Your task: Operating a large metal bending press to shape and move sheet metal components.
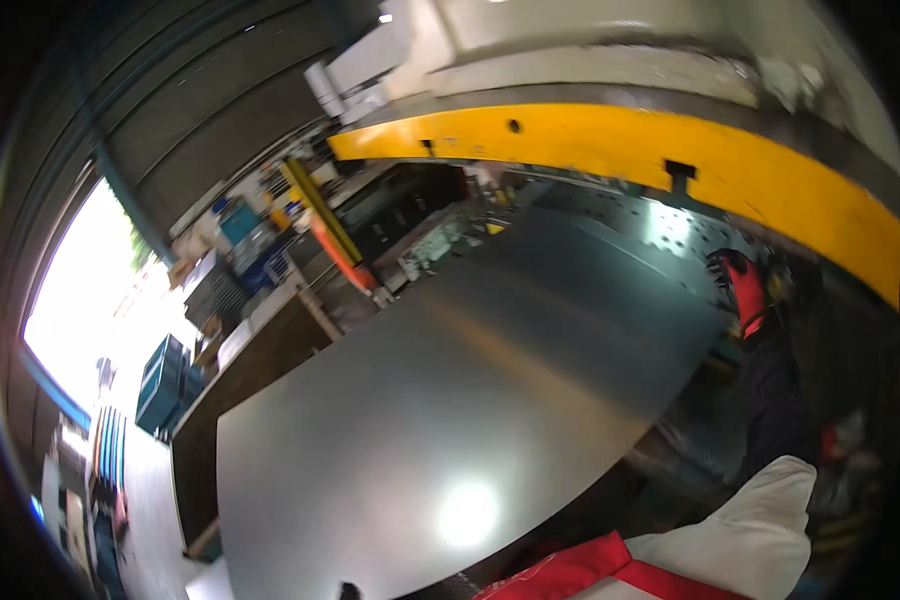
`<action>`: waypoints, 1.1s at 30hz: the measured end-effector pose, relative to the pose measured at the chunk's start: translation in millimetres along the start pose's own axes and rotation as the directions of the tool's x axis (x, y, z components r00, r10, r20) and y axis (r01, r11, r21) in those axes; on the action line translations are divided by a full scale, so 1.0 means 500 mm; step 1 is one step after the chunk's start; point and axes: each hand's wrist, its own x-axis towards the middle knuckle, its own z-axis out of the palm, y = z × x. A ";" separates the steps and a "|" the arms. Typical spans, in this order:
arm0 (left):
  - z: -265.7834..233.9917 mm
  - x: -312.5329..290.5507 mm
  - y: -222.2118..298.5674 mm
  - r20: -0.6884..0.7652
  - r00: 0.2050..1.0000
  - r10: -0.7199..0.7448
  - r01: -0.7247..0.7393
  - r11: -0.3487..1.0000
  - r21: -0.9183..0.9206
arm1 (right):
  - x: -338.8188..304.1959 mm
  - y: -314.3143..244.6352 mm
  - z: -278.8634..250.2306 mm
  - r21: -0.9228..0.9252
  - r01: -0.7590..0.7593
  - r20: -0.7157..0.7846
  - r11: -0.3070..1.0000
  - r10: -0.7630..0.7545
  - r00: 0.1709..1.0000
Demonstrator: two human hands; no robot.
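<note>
A large, smooth grey metal sheet point(390, 420) stretches from the lower left toward the machine, its far end beneath a yellow beam point(570, 135). My right hand point(742, 290), in a red and black glove, is at the sheet's right edge near the far corner. Its fingers are curled there, and their tips blur against the dark surroundings. Of my left hand, only what looks like a dark gloved fingertip point(349, 591) shows over the sheet's near edge; the rest is out of the picture.
Beyond the sheet lies a perforated metal machine bed point(620, 207). A yellow and black striped post point(320, 212) with an orange lower part stands left of the beam. Teal crates point(160, 385) are stacked at the left, beside a brown-sided bench point(245, 385). A bright doorway opens at far left.
</note>
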 end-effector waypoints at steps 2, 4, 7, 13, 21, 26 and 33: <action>-0.016 -0.013 -0.024 -0.062 0.998 0.032 -0.024 0.992 0.128 | -0.114 0.003 -0.020 0.075 -0.094 0.150 0.993 0.082 0.985; -0.033 -0.001 -0.020 -0.031 0.999 0.042 -0.034 0.973 0.226 | -0.280 0.157 -0.062 -0.007 -0.028 0.318 1.000 0.028 0.948; -0.069 0.017 0.004 0.008 0.997 0.075 -0.073 0.938 0.339 | -0.597 0.237 0.053 -0.176 -0.475 0.476 0.862 0.497 0.725; -0.159 0.025 0.053 0.056 0.973 0.224 -0.222 0.844 0.488 | -0.867 0.197 0.281 0.267 -0.012 0.672 0.964 -0.177 0.719; -0.287 -0.026 0.085 0.030 0.888 0.458 -0.364 0.663 0.654 | -0.746 -0.062 0.344 0.306 0.120 0.449 0.944 -0.254 0.856; -0.356 -0.089 0.087 -0.021 0.833 0.553 -0.360 0.570 0.739 | -0.755 -0.053 0.339 0.183 -0.182 0.562 0.966 0.049 0.825; -0.371 -0.160 0.060 -0.102 0.796 0.597 -0.308 0.545 0.780 | -0.723 -0.051 0.252 -0.068 0.052 0.446 0.996 -0.016 0.895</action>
